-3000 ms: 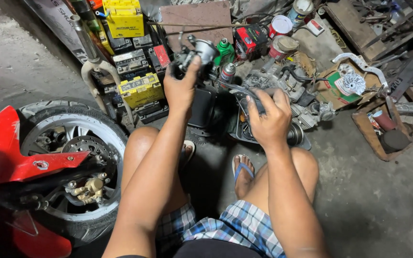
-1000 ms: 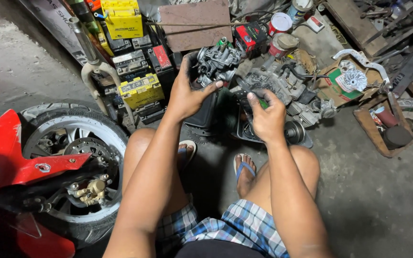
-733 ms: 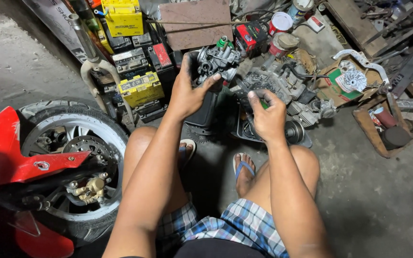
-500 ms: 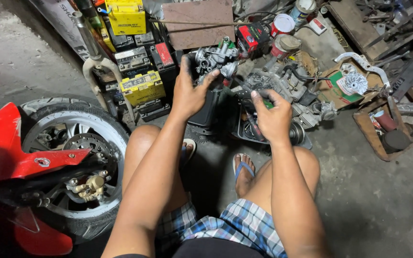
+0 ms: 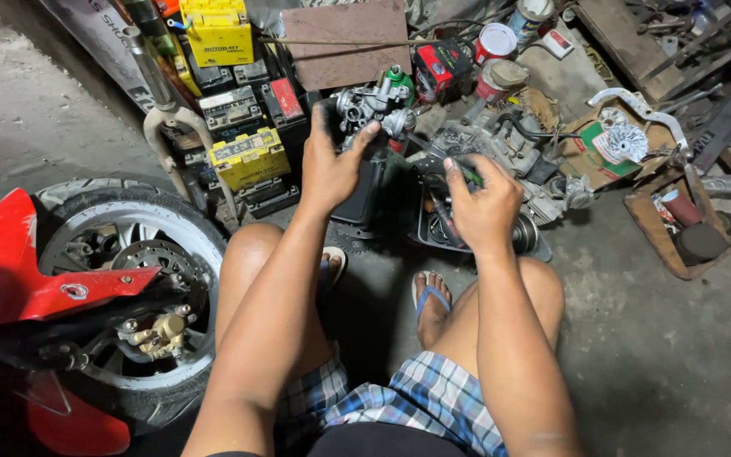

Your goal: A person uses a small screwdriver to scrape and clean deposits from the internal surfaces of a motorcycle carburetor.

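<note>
Arms reach forward from a squatting person, both bare forearms stretched out over the knees toward a heap of engine parts on the concrete floor [image 5: 662, 338]. The left hand [image 5: 330, 165] is raised, wrist straight, palm turned away from the camera, its fingers [image 5: 364, 140] curled around the lower body of a small metal carburetor [image 5: 371, 106], which it grasps and holds up in the air just in front of a black plastic container [image 5: 364, 190]. The right hand [image 5: 482, 203] sits lower and further right, fingers bent inward and clenched on a thin tool with a green handle [image 5: 467, 175], whose dark shaft points up and left toward the carburetor; whether the tip touches it cannot be told. Just behind the right hand lies a grey engine block [image 5: 509, 144], and under it a dark tray [image 5: 433, 228] with small parts. Both feet in flip-flops [image 5: 430, 298] rest flat on the floor between the knees. To the left stands a motorcycle front wheel [image 5: 129, 279] with a red fender [image 5: 27, 271] and a brake disc. Stacked batteries [image 5: 247, 156], yellow and black, sit beyond the left hand, near a rusty metal plate [image 5: 344, 42] and several cans [image 5: 496, 41].
</note>
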